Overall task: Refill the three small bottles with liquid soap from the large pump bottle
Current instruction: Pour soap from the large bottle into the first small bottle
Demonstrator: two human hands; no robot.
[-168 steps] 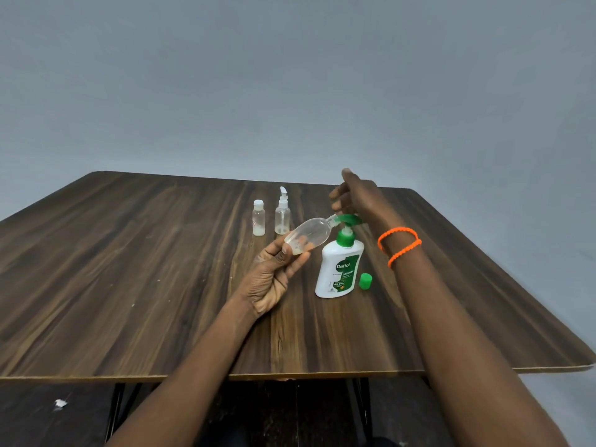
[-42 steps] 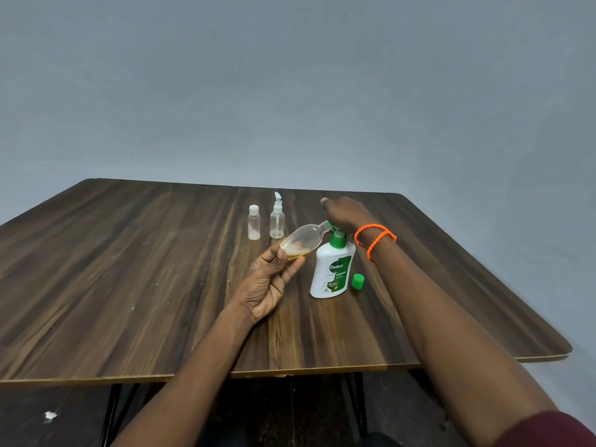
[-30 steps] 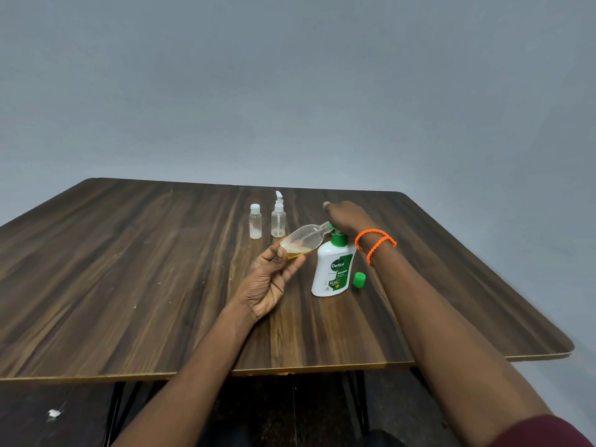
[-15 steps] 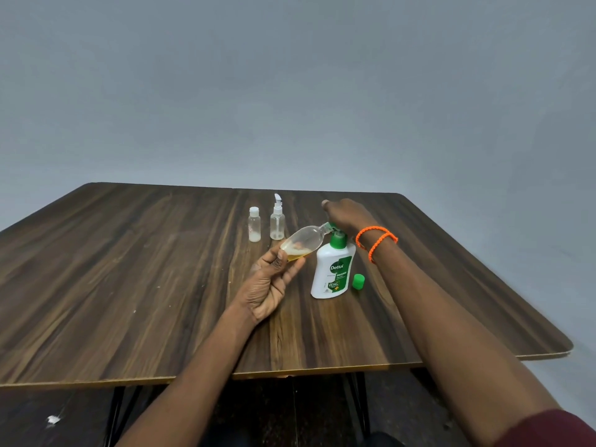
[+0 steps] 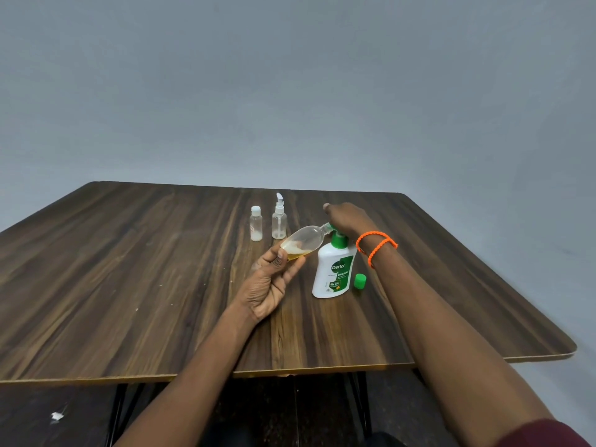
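A white pump bottle (image 5: 333, 271) with a green collar stands on the wooden table (image 5: 135, 285). My right hand (image 5: 346, 218) lies over its pump head, pressing down on it. My left hand (image 5: 274, 279) holds a clear oval bottle (image 5: 304, 240) by its base, tilted with its mouth at the pump nozzle. A little amber soap sits in the bottle's lower end. Behind stand a small clear bottle (image 5: 256, 223) with a white cap and a small spray bottle (image 5: 279, 221).
A loose green cap (image 5: 360, 281) lies on the table just right of the pump bottle. Orange bands circle my right wrist (image 5: 375, 245). The table's front edge runs near my forearms, and a grey wall rises behind.
More amber soap lies in the tilted bottle than 5.6 s ago. My right hand has gone from raised above the pump to lying on it. Over the last second little has moved.
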